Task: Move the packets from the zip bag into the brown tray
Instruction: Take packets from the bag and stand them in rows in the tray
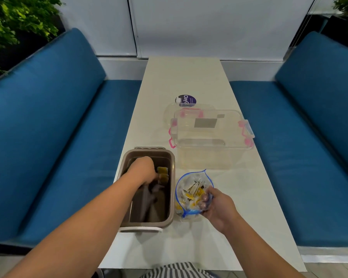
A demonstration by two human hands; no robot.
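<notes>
Right hand (pixel 213 205) pinched bag (pixel 186 185) rim beside tray (pixel 172 187), at left edge of table (pixel 189 77); left hand (pixel 144 167) lay inside tray against packets (pixel 162 173), grip not discernible; loosely held bag could tip, spilling its packets.

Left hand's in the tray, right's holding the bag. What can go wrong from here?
1. The zip bag stands open, pinched only at its near rim by the right hand; a tug may tip it and spill packets onto the table.
2. The brown tray sits close to the table's left edge; a shove from the left hand inside it might slide it off.
</notes>
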